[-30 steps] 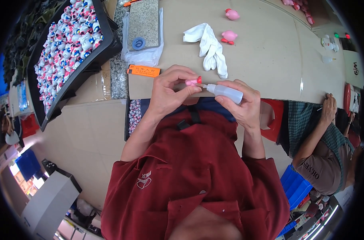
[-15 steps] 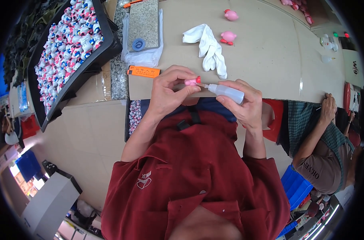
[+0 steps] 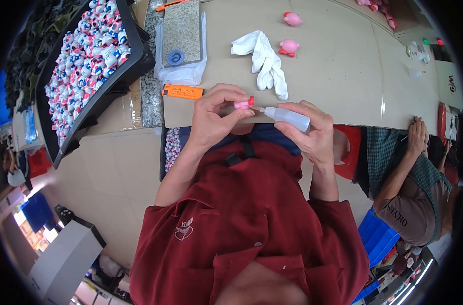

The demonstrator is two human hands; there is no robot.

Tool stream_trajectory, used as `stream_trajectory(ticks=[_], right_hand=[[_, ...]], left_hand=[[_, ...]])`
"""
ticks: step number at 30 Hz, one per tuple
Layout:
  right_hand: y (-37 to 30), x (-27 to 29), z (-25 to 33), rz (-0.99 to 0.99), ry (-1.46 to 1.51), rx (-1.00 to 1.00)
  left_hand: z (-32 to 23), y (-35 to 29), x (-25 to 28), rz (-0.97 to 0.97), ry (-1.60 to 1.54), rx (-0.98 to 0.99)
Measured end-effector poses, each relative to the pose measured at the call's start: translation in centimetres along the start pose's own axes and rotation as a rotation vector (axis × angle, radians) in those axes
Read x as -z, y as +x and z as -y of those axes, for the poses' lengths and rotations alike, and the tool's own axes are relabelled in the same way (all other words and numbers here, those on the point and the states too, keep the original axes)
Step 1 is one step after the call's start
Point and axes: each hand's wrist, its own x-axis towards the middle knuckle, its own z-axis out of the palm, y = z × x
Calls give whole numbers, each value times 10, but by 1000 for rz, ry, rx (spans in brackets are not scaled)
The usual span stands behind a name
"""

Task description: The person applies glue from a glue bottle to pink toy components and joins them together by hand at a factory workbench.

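Note:
My left hand [image 3: 214,113] pinches a small pink figurine [image 3: 241,104] with a red part at its right end, held above the table's near edge. In my right hand [image 3: 313,129] lies a translucent white squeeze bottle [image 3: 288,119], tilted so that its thin nozzle points left. The nozzle tip is at the figurine's red end; whether it touches cannot be made out. Beyond my hands lies a crumpled white glove [image 3: 264,61]. Farther back are two pink figurines with red feet, a nearer one [image 3: 289,46] and a farther one [image 3: 292,19].
A black tray [image 3: 135,56] heaped with small white, pink and blue figures stands at the left. Beside it are a stone slab [image 3: 182,33] bearing a blue cap [image 3: 175,57], and an orange box [image 3: 182,91]. Another person's hand [image 3: 418,136] rests at the table's right edge.
Almost nothing differs. Both hands keep the figurine and bottle in the same pose, and the view has shifted very slightly.

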Motion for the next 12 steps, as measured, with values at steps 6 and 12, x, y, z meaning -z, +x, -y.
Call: stream_trajectory(ticks=[6,12], right_hand=[[1,-2,3,11,5,-6],[2,-2,4,33,-3,-8]], left_hand=[[0,0,0,3,-10,6],[0,0,-2,-33,-55,15]])
